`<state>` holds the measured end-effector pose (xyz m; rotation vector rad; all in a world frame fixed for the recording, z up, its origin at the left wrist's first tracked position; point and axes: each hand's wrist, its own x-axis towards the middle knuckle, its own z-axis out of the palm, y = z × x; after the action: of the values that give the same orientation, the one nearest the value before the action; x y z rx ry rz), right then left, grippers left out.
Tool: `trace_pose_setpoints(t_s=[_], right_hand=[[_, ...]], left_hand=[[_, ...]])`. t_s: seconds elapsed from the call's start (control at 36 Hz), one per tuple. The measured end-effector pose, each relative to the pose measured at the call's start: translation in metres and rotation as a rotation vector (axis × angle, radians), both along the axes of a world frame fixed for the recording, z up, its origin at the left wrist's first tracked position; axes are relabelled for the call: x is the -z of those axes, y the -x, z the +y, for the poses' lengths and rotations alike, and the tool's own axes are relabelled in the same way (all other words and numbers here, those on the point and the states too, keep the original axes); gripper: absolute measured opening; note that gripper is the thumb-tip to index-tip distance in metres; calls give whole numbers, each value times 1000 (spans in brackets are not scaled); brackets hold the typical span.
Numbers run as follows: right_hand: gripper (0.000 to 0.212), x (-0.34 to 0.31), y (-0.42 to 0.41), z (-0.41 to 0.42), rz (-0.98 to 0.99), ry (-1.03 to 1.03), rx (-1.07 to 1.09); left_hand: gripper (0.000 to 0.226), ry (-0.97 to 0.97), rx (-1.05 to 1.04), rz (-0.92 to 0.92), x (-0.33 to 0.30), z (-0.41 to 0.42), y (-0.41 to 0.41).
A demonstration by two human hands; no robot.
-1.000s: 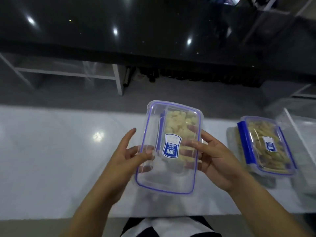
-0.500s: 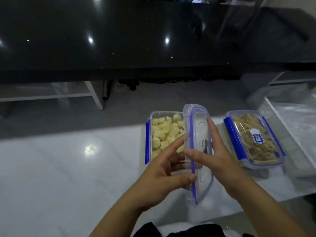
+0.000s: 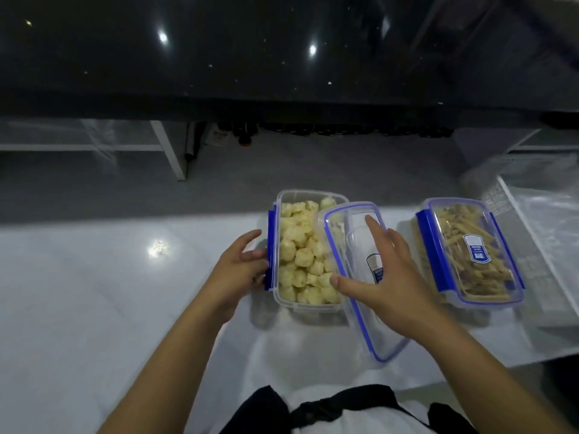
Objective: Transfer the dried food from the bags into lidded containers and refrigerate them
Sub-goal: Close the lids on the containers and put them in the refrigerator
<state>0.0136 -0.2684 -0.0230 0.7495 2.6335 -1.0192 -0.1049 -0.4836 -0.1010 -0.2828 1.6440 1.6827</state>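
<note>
A clear container (image 3: pixel 283 303) full of pale yellow puffed pieces (image 3: pixel 300 255) sits uncovered on the white counter (image 3: pixel 94 292). My left hand (image 3: pixel 238 270) grips its left side at the blue latch (image 3: pixel 270 249). My right hand (image 3: pixel 385 274) holds the clear blue-rimmed lid (image 3: pixel 372 336), tilted, with its left edge over the container's right rim. A second container (image 3: pixel 470 252) of brown stick-shaped dried food stands to the right with its lid on.
Crumpled clear plastic bags (image 3: pixel 539 220) lie at the far right of the counter. Beyond the counter's far edge is a grey floor, a white frame (image 3: pixel 169 151) and a black glossy surface (image 3: pixel 250 51).
The lid has come down from upright between both hands to a tilt over the container's right side. My left hand has let go of the lid and moved to the container's left latch.
</note>
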Motion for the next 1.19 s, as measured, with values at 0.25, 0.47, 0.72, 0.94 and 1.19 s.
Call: trace_pose_setpoints(t_s=[0.25, 0.47, 0.72, 0.94, 1.19], right_hand=[[114, 11, -17, -15, -8, -164, -19], [122, 52, 21, -40, -74, -499, -122], [117, 66, 24, -49, -42, -545, -153], [114, 67, -15, -42, 96, -599, -96], [115, 68, 28, -41, 38, -562, -124]], left_hand=[[56, -84, 13, -47, -9, 13, -42], [67, -172, -6, -43, -1, 35, -100], [71, -185, -26, -45, 4, 29, -104], [66, -222, 1, -70, 8, 26, -100], [65, -203, -15, -53, 8, 25, -90]])
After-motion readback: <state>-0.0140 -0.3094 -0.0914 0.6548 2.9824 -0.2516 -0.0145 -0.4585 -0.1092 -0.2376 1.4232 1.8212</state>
